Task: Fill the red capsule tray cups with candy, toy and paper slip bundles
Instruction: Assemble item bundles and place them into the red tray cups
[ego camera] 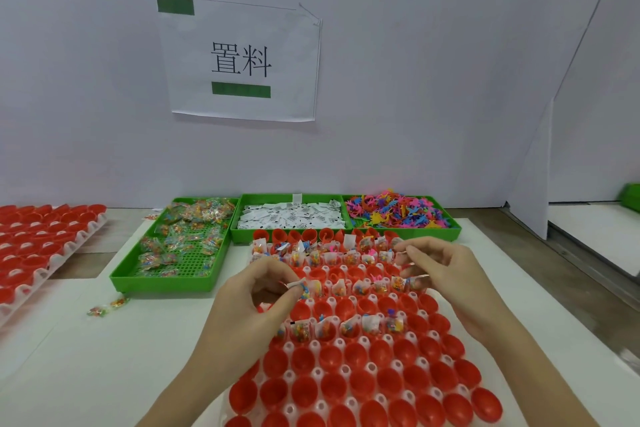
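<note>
Red cup tray (349,388) sits on the white bench (104,357), straight in front of the person. Far rows and two middle rows hold bundles; the near cups hold nothing. Left hand (263,291) pinches a bundle (302,286) of paper slip and toy over the tray's left side. Right hand (440,265) has fingers curled, pinching a small packet (417,277) above the right side. Behind the tray: green bin of candy bags (180,246), green bin of paper slips (291,217), green bin of coloured toys (398,211). Second red cup tray (38,239) at far left. Loose candy bag (104,308) on the bench near the candy bin.
</note>
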### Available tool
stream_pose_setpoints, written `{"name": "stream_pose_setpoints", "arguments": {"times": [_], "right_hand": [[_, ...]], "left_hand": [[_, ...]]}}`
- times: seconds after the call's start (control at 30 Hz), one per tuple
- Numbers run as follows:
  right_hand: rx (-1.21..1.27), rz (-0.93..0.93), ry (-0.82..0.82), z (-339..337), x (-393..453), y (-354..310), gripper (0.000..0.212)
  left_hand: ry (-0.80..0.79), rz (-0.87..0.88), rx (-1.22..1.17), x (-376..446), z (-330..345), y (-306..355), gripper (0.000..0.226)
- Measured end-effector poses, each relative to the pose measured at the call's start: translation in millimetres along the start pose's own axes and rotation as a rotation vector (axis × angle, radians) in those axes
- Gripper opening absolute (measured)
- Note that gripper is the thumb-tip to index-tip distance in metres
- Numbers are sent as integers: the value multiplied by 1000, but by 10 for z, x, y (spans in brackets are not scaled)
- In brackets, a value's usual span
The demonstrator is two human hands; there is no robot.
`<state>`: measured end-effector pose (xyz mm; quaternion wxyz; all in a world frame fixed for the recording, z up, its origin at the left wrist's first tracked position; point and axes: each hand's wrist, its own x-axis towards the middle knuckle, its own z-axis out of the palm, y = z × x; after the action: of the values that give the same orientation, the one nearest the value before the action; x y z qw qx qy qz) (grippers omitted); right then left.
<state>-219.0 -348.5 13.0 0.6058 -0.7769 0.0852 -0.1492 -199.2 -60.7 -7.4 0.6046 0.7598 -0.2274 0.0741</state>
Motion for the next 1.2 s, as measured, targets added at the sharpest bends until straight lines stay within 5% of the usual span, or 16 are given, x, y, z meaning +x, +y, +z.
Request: {"name": "stream_pose_setpoints", "arguments": {"times": [0.4,0.67,1.2], "right_hand": [[-736,-181,63,-60,1088,63,17],[-1195,-210,-207,-137,1702,254,39],[-1331,-175,-336,-14,1871,172,13]], "left_hand": [[50,-9,-2,47,-79,-4,6],[54,-23,-23,51,-90,15,8],[53,-3,8,56,-113,-2,17]]}}
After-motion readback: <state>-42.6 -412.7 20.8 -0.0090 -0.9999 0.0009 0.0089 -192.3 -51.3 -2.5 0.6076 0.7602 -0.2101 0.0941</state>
